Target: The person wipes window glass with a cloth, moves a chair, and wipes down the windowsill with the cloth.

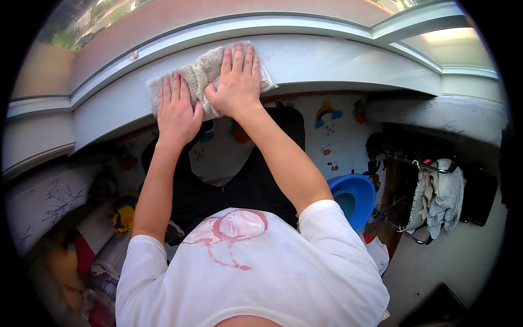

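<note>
A greyish-beige fluffy cloth [200, 73] lies bunched on the white windowsill [321, 60]. My left hand [178, 113] rests flat on the cloth's left part, fingers stretched toward the window. On its right part lies my right hand [238, 82], also flat, with the fingers extended and the thumb out to the side. Between the hands the cloth rises in a fold. A thin white corner of it sticks out right of my right hand. Both palms hide the cloth beneath them.
Along the sill's far side runs the window frame [229, 24]. A blue basin [364, 204] stands low on the right. Farther right, cloths [444, 196] hang over a dark metal frame. Stickers [328, 113] dot the wall below the sill. Colourful items [65, 267] lie at lower left.
</note>
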A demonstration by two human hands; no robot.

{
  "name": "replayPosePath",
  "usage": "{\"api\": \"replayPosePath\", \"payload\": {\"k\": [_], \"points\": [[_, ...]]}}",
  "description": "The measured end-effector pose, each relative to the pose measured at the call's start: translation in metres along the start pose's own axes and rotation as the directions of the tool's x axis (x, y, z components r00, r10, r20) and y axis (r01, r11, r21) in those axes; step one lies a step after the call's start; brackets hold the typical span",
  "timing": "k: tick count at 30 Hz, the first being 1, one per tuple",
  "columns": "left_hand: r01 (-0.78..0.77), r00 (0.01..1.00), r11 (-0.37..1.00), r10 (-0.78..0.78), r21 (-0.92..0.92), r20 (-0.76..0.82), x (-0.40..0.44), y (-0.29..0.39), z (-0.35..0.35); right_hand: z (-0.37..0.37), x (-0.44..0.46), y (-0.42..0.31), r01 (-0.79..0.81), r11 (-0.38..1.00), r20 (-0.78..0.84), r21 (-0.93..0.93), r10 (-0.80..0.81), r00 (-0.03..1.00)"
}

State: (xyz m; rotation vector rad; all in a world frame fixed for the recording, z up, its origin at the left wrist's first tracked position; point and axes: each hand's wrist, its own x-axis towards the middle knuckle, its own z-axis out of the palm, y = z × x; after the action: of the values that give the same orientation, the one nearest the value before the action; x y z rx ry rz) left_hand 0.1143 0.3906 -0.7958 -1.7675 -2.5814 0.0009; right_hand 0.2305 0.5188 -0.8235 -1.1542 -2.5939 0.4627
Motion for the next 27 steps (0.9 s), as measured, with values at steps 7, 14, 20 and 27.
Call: {"api": "replayPosePath", "payload": {"k": [7, 14, 20, 27], "points": [[-0.022, 0.999, 0.998, 0.020, -0.052, -0.044, 0.030, 0.045, 0.012, -0.018, 0.005, 0.058, -0.271, 0.962, -0.032, 0.002, 0.271, 0.962], [-0.097, 0.995, 0.993, 0.097, -0.074, -0.008, 0.082, 0.121, 0.024, -0.037, 0.037, 0.138, -0.303, 0.950, -0.102, -0.075, 0.295, 0.950], [-0.165, 0.985, 0.985, 0.167, -0.040, 0.033, 0.069, 0.097, 0.015, -0.022, 0.030, 0.103, -0.098, 0.993, -0.132, 0.058, 0.105, 0.986], [-0.235, 0.972, 0.965, 0.236, -0.112, -0.008, 0.048, 0.082, 0.003, -0.020, -0.006, 0.078, -0.117, 0.990, -0.166, 0.073, 0.128, 0.978]]}}
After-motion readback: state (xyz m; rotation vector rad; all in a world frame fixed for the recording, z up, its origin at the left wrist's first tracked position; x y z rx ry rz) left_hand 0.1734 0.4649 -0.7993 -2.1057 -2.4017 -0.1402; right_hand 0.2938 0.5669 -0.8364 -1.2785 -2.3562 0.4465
